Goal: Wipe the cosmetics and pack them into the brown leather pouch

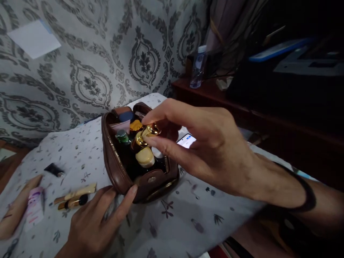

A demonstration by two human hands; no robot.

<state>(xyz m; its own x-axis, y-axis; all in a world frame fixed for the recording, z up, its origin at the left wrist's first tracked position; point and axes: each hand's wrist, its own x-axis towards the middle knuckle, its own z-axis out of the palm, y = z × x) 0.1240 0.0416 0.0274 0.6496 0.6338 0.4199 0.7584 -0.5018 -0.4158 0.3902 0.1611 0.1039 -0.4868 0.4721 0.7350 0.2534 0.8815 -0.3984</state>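
A brown cosmetic bag (110, 163) lies unzipped on the patterned sheet, packed with small bottles and jars. Over its opening, my right hand (204, 143) pinches a shiny gold-capped bottle (150, 130) between thumb and fingers; its lower part is hard to make out. My left hand (94, 218) grips the bag's near left corner, thumb against the front. Inside the bag I see a jar with a cream-coloured lid (145, 157), a green-capped bottle (123, 136), an amber-gold cap (136, 125), a pale pink tube (122, 126) and a white lid (157, 152) partly behind my fingers.
Left of the bag lie a small black tube (54, 169), a slim beige tube (80, 191), a black-capped gold tube (72, 202) and a pink-and-white tube (34, 209). A lit phone (186, 140) rests behind my right hand. A clear bottle (198, 68) stands on the dark-red furniture.
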